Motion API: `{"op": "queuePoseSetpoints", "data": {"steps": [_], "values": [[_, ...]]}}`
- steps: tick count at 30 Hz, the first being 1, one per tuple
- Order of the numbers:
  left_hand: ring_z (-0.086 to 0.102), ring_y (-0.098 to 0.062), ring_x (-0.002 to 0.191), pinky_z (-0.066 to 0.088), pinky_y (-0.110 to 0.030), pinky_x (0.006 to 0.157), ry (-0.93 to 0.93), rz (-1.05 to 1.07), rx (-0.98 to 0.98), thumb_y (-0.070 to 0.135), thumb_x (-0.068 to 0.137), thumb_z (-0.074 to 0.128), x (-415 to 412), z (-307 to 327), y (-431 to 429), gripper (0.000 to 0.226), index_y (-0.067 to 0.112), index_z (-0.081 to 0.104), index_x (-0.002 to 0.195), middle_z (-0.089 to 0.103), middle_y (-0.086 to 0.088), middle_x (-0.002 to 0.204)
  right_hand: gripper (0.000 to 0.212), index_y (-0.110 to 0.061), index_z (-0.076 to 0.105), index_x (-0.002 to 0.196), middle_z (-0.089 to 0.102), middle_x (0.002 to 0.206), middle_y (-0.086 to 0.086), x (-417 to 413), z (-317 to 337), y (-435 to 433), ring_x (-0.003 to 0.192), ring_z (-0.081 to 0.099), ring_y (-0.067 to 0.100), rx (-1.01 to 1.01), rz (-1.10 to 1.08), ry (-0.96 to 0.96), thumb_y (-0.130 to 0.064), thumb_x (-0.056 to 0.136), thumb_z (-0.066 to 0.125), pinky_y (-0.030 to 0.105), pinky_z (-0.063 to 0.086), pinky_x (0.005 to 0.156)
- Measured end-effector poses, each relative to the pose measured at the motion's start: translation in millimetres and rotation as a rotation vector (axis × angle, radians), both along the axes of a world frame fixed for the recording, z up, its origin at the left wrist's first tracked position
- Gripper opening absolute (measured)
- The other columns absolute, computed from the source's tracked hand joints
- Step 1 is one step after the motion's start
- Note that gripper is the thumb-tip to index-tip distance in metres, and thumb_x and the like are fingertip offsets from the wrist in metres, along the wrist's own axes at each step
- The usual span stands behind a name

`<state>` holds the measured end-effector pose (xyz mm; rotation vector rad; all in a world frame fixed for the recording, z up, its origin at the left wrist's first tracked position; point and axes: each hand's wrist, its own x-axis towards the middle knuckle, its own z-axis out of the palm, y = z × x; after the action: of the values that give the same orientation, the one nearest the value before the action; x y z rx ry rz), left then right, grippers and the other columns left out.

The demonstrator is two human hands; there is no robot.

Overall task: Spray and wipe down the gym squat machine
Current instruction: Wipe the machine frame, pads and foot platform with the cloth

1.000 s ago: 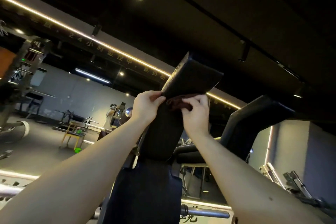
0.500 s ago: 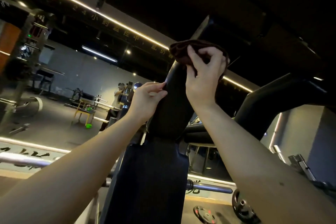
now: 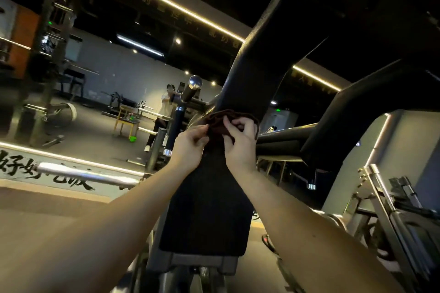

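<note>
Pinching dark cloth (image 3: 222, 118), both hands (image 3: 190, 148) (image 3: 241, 148)

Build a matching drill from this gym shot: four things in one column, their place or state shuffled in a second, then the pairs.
Column one:
1. cloth
2. back pad
3. steel bar
4. green object

Column two:
A. on the floor, far back in the room
B. sticking out at the lower left
C. gripped by the right hand against the black padding
D. between the two forearms

Pairs: 1-C, 2-D, 3-B, 4-A
</note>
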<state>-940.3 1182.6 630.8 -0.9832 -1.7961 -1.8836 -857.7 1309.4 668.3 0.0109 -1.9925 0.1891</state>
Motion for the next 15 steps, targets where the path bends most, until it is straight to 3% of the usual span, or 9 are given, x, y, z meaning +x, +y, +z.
{"op": "queuePoseSetpoints", "data": {"steps": [4,7,10,12,15], "values": [[0.065,-0.017,0.094,0.046,-0.026,0.082,-0.054,-0.034,-0.209,0.004,0.100,0.055,11,-48,-11,0.027,0.019,0.073,0.113,0.068,0.009,0.090,0.034,-0.019,0.071,0.127,0.054,0.118,-0.009,17,-48,-13,0.117,0.053,0.014,-0.233,0.042,-0.306,-0.008,0.096,0.069,0.026,0.041,0.107],[0.065,-0.006,0.106,0.050,-0.022,0.094,-0.189,-0.170,-0.280,0.002,0.099,0.059,31,-104,-28,0.036,0.018,0.069,0.128,0.072,0.007,0.111,0.024,-0.023,0.076,0.117,0.072,0.110,-0.007,36,-101,-17,0.104,0.066,0.012,-0.577,0.120,-0.513,-0.016,0.095,0.071,0.034,0.052,0.100],[0.068,-0.005,0.099,0.052,-0.023,0.097,-0.318,-0.262,-0.360,0.002,0.093,0.066,52,-183,-43,0.035,0.020,0.072,0.123,0.075,0.006,0.107,0.017,-0.028,0.077,0.107,0.078,0.102,-0.001,62,-179,-23,0.099,0.073,0.018,-0.857,0.157,-0.660,-0.017,0.096,0.071,0.048,0.057,0.098],[0.070,-0.003,0.094,0.053,-0.029,0.093,-0.440,-0.335,-0.389,0.001,0.091,0.068,70,-233,-55,0.035,0.025,0.073,0.116,0.077,0.009,0.100,0.014,-0.029,0.076,0.105,0.078,0.103,0.002,82,-227,-36,0.102,0.073,0.023,-0.997,0.182,-0.744,-0.019,0.099,0.068,0.050,0.057,0.098],[0.071,-0.012,0.099,0.056,-0.035,0.095,-0.656,-0.435,-0.372,-0.002,0.089,0.071,103,-296,-71,0.031,0.014,0.073,0.116,0.078,-0.002,0.105,0.012,-0.021,0.076,0.106,0.077,0.104,0.005,117,-288,-53,0.108,0.071,0.029,-1.204,0.200,-0.808,-0.019,0.100,0.067,0.045,0.055,0.099]]}}
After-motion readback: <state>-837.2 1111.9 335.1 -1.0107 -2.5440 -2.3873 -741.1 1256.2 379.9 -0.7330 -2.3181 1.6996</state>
